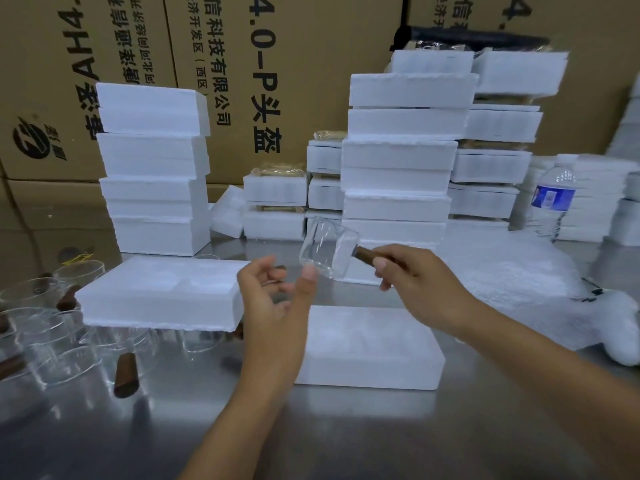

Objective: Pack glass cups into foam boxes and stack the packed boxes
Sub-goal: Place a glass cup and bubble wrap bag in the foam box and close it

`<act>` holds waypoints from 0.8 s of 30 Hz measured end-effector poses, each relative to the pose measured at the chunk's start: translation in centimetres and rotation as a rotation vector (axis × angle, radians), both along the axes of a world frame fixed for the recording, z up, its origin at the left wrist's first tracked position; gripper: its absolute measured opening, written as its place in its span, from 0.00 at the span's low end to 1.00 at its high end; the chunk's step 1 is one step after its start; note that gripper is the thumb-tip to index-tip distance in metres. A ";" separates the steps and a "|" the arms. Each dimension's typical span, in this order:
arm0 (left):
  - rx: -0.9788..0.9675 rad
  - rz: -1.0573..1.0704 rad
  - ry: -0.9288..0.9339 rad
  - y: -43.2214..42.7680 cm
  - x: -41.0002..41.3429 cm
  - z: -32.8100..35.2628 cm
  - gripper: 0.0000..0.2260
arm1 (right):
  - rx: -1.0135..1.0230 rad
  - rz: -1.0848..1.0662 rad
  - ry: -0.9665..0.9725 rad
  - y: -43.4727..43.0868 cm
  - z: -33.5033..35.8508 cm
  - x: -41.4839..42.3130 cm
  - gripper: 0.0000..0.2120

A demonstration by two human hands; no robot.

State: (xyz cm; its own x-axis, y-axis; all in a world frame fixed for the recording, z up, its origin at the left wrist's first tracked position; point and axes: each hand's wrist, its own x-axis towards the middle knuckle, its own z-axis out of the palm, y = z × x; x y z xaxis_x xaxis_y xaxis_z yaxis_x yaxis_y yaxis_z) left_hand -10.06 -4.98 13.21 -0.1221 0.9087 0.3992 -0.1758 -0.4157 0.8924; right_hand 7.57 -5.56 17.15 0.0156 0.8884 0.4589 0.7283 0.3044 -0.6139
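Steel bench (346, 438) nearest; I see my right hand (415, 285) pinching the glass cup (327, 251) by its brown handle, left hand (273, 299) loosely spread at its seven o'clock, foam box (370, 351) at six

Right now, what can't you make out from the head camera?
Head view:
- Glass cup in right hand: motion-blurred; whether left hand touches it is unclear.
- Loose cups: partly hidden under foam tray; count unknown.
- Stacked foam boxes: closed, contents hidden.
- Water bottle label: too small.

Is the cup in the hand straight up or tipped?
Tipped: the right hand holds the glass cup by its brown handle, in the air, leaning sideways.
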 end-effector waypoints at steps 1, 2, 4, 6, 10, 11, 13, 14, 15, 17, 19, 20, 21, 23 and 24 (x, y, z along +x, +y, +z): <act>-0.027 -0.032 -0.012 0.1 -0.1 0.0 0.24 | -0.018 0.046 0.012 -1.1 0.1 0.1 0.09; -0.055 -0.075 0.009 0.1 -0.1 0.0 0.27 | -0.044 0.084 0.014 -2.0 0.1 0.3 0.09; -0.114 -0.238 0.036 -0.1 -0.1 0.0 0.30 | -0.098 0.130 0.002 -3.3 0.0 0.4 0.08; -0.177 -0.424 -0.020 -0.4 0.0 0.2 0.25 | -0.125 0.148 0.015 -3.9 -0.3 0.6 0.09; -0.237 -0.558 -0.157 -1.0 0.1 0.8 0.20 | -0.146 0.202 0.094 -4.5 -1.0 1.2 0.10; -0.246 -0.553 -0.184 -1.0 0.0 0.8 0.19 | -0.140 0.195 0.155 -4.4 -1.1 1.6 0.11; -0.265 -0.536 -0.253 -0.9 -0.1 0.6 0.17 | -0.060 0.051 0.274 -3.8 -1.8 3.3 0.10; -0.276 -0.526 -0.289 -0.8 -0.1 0.6 0.17 | -0.006 -0.085 0.267 -3.4 -2.3 4.6 0.08; -0.285 -0.515 -0.318 -0.7 -0.2 0.6 0.17 | 0.017 -0.243 0.196 -3.0 -2.8 5.9 0.06; -0.289 -0.504 -0.369 -0.4 -0.3 0.6 0.18 | -0.098 -0.515 -0.033 -2.6 -4.2 8.4 0.09; -0.282 -0.510 -0.403 -0.2 -0.4 0.7 0.17 | -0.329 -0.664 -0.232 -2.5 -5.8 10.1 0.18; -0.277 -0.515 -0.405 -0.2 -0.4 0.6 0.16 | -0.400 -0.704 -0.289 -2.5 -6.4 10.4 0.20; -0.270 -0.524 -0.401 -0.1 -0.4 0.6 0.14 | -0.425 -0.730 -0.316 -2.5 -6.8 10.6 0.20; -0.251 -0.542 -0.390 -0.1 -0.5 0.5 0.11 | -0.377 -0.762 -0.288 -2.5 -7.1 10.7 0.17; -0.243 -0.548 -0.387 -0.1 -0.5 0.5 0.12 | -0.340 -0.776 -0.267 -2.5 -7.1 10.7 0.14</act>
